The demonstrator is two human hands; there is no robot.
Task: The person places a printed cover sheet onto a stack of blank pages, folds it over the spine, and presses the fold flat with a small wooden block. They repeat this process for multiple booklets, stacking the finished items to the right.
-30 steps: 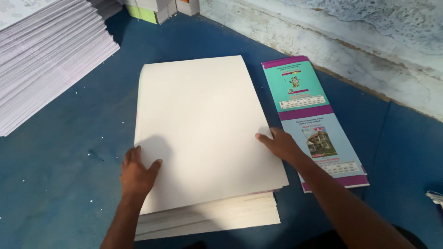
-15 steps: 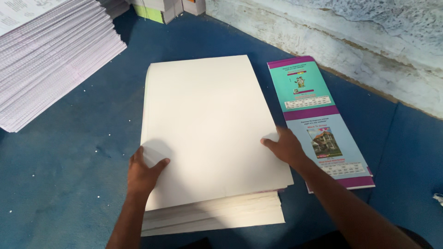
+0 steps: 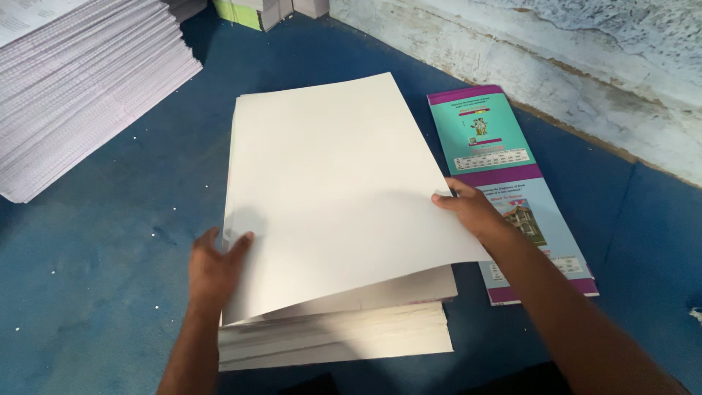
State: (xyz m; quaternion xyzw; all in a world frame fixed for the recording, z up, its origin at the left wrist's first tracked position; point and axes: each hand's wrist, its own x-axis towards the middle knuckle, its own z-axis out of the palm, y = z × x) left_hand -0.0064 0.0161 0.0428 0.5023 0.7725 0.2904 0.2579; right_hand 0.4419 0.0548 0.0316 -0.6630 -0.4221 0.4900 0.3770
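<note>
Your left hand (image 3: 216, 267) grips the near-left edge of the top white sheet (image 3: 329, 190), and your right hand (image 3: 468, 208) pinches its right edge; the sheet bows above the paper stack (image 3: 344, 333) on the blue table (image 3: 110, 278). A teal-and-purple booklet (image 3: 497, 161) lies just right, and another paper pile (image 3: 80, 88) sits far left.

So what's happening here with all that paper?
A person is working at a pile of blank white sheets on a blue surface. Both hands grip the top sheet: the left hand at its near left edge, the right hand at its right edge. The sheet's near end is raised off the pile. A colourful printed cover lies flat just right of the pile, and a taller stack of printed pages sits at the far left.
</note>
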